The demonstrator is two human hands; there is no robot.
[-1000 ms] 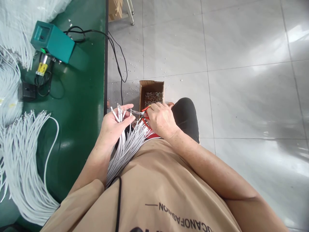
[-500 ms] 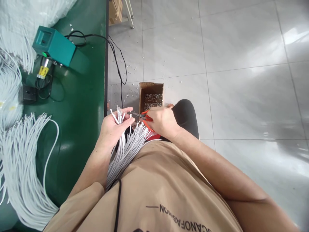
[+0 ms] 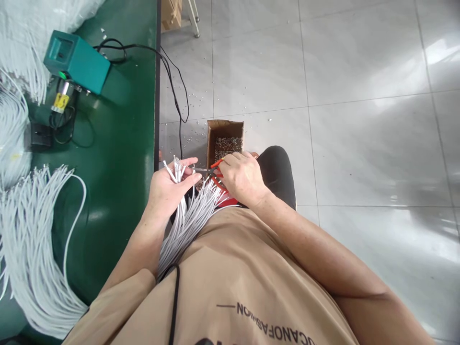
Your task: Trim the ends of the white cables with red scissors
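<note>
My left hand (image 3: 168, 189) grips the white cable bundle (image 3: 187, 218), right hand (image 3: 242, 179) closed on orange-handled cutters (image 3: 214, 171) at one tip; most tips look untrimmed.

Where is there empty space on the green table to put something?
Bare green table lies between the teal machine, the white wire pile and the table edge. The left side is crowded with wires; both hands are full.

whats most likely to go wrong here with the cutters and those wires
The orange-handled cutters in the right hand point at the left hand, so the blades may nick its fingertips. The white wire bundle fans loosely, so a neighbouring wire may get clipped. Offcuts may miss the cardboard box; bits already litter the floor.
</note>
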